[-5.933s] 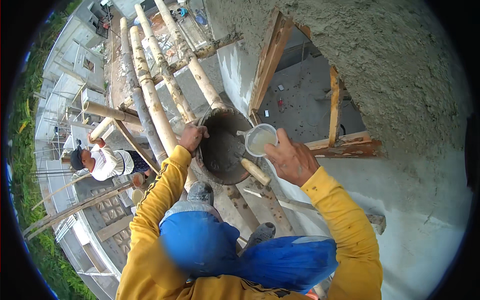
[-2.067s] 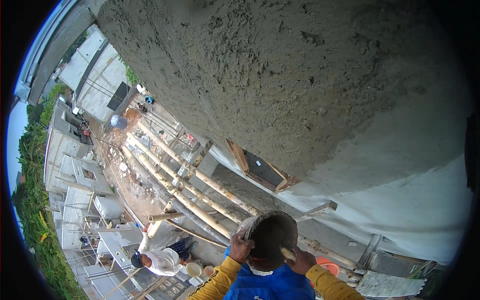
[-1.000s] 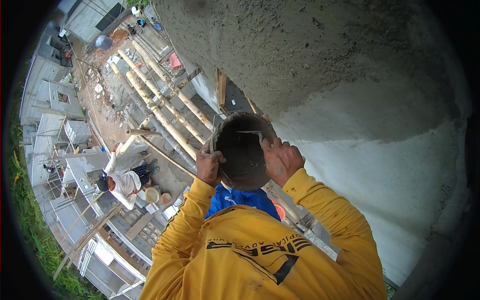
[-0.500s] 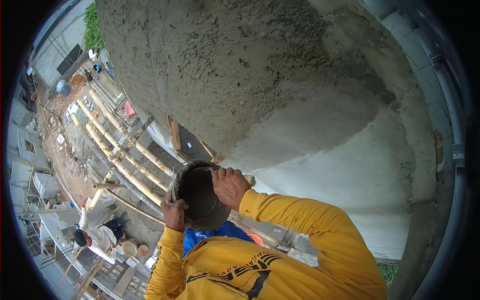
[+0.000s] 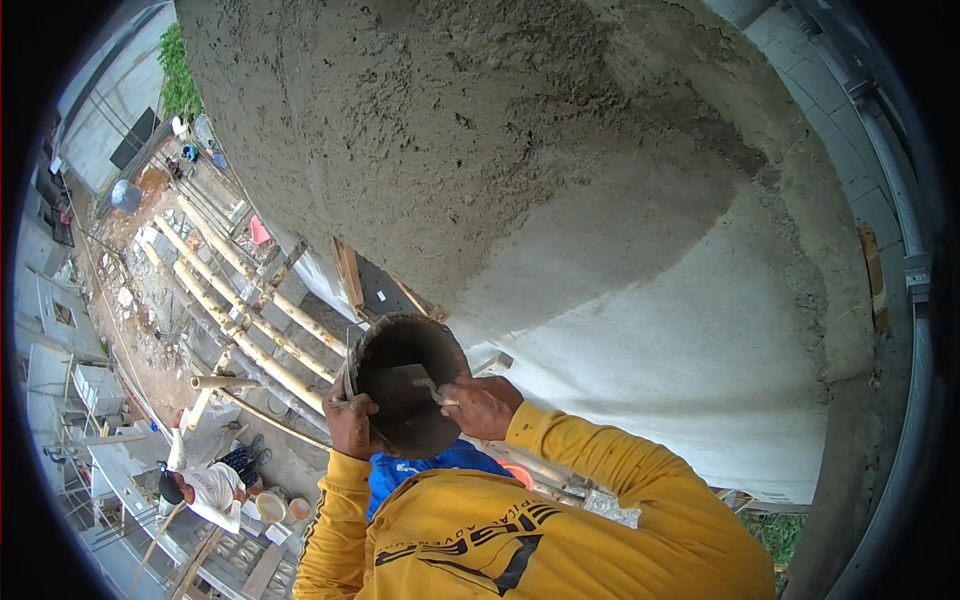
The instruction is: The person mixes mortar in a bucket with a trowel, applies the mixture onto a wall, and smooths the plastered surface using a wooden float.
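Note:
In front of my chest is a dark, round bucket (image 5: 455, 352) with a mortar-crusted rim, its mouth facing up toward me. My left hand (image 5: 350, 424) is closed on the left side of its rim. My right hand (image 5: 482, 406) grips a trowel (image 5: 405, 379) at the bucket's right edge, and the flat grey blade reaches inside. The handle is mostly hidden in my fingers. How much mortar lies in the dark bucket is hard to make out. Beyond it rises a wall (image 5: 430, 150), coated with rough wet mortar above and smoother, paler plaster (image 5: 690, 340) lower right.
Bamboo poles (image 5: 255, 330) run below on the left, over rubble-strewn ground. A person in a white shirt (image 5: 215, 495) is down there beside some buckets (image 5: 271, 506). A wood-edged opening (image 5: 347, 272) lies left of the wall's lower part. Metal framing (image 5: 915, 275) borders the right.
My right hand has shifted slightly right and down, and the trowel blade now shows inside the bucket. The left hand keeps its hold on the rim. My view has moved a little.

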Available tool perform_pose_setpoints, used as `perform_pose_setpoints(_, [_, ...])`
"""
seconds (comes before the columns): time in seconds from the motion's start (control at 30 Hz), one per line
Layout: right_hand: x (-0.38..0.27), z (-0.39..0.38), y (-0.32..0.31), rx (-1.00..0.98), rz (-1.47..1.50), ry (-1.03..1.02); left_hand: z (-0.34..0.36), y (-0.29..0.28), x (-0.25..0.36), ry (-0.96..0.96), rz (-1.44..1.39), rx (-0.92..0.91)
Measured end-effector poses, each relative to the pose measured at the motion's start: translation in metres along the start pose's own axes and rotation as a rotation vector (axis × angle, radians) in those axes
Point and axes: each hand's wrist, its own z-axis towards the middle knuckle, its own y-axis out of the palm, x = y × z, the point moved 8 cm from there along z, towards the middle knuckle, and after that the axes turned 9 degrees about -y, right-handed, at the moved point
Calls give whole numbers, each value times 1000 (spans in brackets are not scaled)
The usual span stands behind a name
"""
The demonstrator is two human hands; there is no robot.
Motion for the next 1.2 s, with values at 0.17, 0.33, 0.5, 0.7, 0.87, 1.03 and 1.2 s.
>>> perform_pose_setpoints(0.17, [-7, 32, -39, -214, -502, 254, -20, 11, 14, 7, -139, 13])
perform_pose_setpoints(0.33, [-5, 14, 5, -419, -40, 376, -21, 6, 5, 50, -72, 84])
perform_pose_setpoints(0.5, [-46, 32, -12, -180, -41, 131, -22, -21, 10, 28, -172, 148])
perform_pose_setpoints(0.7, [-38, 56, 0, -349, -248, 252, -12, -32, 9, 14, -31, 119])
perform_pose_setpoints(0.87, [-50, 66, 12, -349, -92, 305, 6, -58, 27, 51, -117, 110])
perform_pose_setpoints(1.03, [-61, 100, -15, -169, -416, 271, 4, -68, 36, 20, -3, 61])
perform_pose_setpoints(1.2, [-63, 84, 19, -331, -209, 272, 9, -64, 29, 73, 20, 40])
